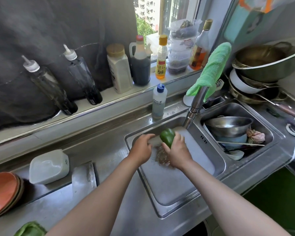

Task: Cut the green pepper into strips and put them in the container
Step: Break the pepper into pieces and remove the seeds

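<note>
A whole green pepper is held over the white cutting board that lies in the left sink basin. My right hand grips the pepper from the right and below. My left hand hovers just left of it with curled fingers, touching the board's far end; whether it holds anything is unclear. A brown scrubbing pad lies on the board under my hands. A second green pepper peeks in at the bottom left. A white plastic container sits on the counter to the left.
The faucet with a green cloth draped on it stands just behind the pepper. The right basin holds dirty bowls and chopsticks. Orange bowls are stacked far left. Bottles line the window ledge; a dish soap bottle stands behind the sink.
</note>
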`<state>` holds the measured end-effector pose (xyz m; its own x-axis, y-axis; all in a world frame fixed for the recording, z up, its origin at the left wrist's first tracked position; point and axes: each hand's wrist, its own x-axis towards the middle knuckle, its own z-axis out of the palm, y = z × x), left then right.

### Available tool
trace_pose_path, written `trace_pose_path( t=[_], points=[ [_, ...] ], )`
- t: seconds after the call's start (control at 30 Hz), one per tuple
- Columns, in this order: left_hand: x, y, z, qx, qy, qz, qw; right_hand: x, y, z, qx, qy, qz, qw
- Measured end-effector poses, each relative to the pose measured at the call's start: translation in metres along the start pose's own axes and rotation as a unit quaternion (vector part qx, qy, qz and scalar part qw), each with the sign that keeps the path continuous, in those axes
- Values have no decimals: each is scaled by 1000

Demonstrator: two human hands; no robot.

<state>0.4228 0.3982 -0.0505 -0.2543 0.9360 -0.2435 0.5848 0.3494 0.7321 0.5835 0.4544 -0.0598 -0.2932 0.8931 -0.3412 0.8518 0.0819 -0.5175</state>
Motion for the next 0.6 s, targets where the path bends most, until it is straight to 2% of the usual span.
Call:
trace_pose_path(
  t=[0.07, 0.1, 0.17, 0.4, 0.6],
  points=[
    [-5, -4, -7, -3, -26, -8, 1000, -6, -1, 1, -52, -143, 71, 986],
    [-8, -7, -11, -1, -48, -9, 999, -9, -2, 6, -66, -167, 66, 981],
    [-16, -13, -19, 2, -76, -4, 997, -15, -18, 13, -25, -144, 35, 989],
    [-70, -64, -83, 1, -19, 26, 999, -57, -117, 51, -25, -137, -74, 987],
    [-139, -149, -162, -2, 1, -26, 1000, -121, -194, 122, -41, -151, -151, 976]
  ],
)
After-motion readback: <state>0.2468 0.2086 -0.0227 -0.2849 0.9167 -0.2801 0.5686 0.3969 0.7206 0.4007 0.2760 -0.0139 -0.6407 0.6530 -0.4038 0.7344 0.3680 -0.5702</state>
